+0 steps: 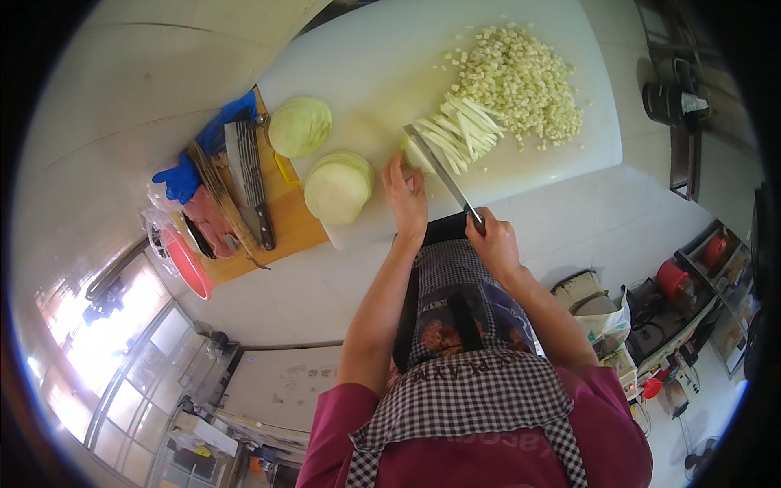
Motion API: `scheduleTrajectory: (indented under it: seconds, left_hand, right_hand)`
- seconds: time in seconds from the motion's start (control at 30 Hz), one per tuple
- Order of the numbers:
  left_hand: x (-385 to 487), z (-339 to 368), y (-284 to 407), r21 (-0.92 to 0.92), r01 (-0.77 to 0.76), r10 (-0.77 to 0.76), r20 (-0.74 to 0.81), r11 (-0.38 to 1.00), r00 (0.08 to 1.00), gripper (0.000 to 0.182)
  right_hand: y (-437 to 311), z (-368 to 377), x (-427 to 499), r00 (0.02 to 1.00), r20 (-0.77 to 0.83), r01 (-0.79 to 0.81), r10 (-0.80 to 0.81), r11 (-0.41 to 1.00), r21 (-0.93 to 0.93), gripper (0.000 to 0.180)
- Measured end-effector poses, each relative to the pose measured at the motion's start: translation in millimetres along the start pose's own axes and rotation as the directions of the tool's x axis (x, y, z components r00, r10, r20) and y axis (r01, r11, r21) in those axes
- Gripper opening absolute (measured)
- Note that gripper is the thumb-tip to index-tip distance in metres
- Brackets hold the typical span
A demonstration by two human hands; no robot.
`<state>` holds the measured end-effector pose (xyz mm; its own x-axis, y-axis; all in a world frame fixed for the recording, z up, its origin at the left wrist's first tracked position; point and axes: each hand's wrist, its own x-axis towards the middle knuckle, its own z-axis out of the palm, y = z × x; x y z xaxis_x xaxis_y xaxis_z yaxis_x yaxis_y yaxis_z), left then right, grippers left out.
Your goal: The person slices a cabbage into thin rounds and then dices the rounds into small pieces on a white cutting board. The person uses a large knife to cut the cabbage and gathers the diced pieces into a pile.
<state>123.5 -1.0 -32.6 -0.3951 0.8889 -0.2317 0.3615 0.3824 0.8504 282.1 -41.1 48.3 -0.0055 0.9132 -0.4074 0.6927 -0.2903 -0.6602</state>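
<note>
My right hand (495, 244) grips the dark handle of a kitchen knife (448, 180). The blade lies across a stack of pale green vegetable slices (417, 154) on a white cutting board (378, 73). Bent fingers of my left hand (407, 198) press the near left side of that stack, close beside the blade. Just right of the blade, cut sticks (460, 131) lie in a loose bundle. Beyond them spreads a heap of small dice (525, 82). To the left of my left hand sit two sliced rounds of the vegetable, a nearer one (339, 189) and a farther one (300, 126).
Left of the white board, a wooden board (284, 226) carries a broad cleaver (247, 165), blue gloves (181, 178) and a pink cloth-like item (209, 216). A red plastic basin (186, 262) stands at its corner. A dark container (664, 105) is at the far right.
</note>
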Motion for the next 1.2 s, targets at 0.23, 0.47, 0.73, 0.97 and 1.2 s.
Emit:
scheduleTrajectory:
  seconds: [0.23,0.47,0.73,0.97,1.2]
  left_hand:
    - [16,0,5,-0.015,-0.026,0.025,-0.07,1.0,0.997,0.033]
    - [23,6,1,-0.09,-0.027,0.014,-0.133,0.996,0.991,0.026]
    - [26,10,-5,-0.142,-0.035,0.011,-0.165,0.989,0.986,0.022]
    - [24,2,-4,-0.209,-0.061,0.033,-0.135,0.976,0.99,0.021]
    - [19,4,-4,-0.22,0.104,-0.131,-0.113,0.97,0.985,0.019]
  right_hand:
    - [-1,-5,10,0.998,0.02,0.066,-0.064,0.988,-0.136,0.013]
    - [0,-15,18,0.994,0.105,0.034,-0.015,0.982,-0.187,0.014]
    - [2,15,41,0.996,0.091,0.033,-0.013,0.975,-0.221,0.011]
    - [0,15,43,0.999,0.035,0.012,-0.009,0.994,-0.11,0.011]
    - [-7,-2,19,0.992,0.126,0.028,-0.001,0.976,-0.214,0.012]
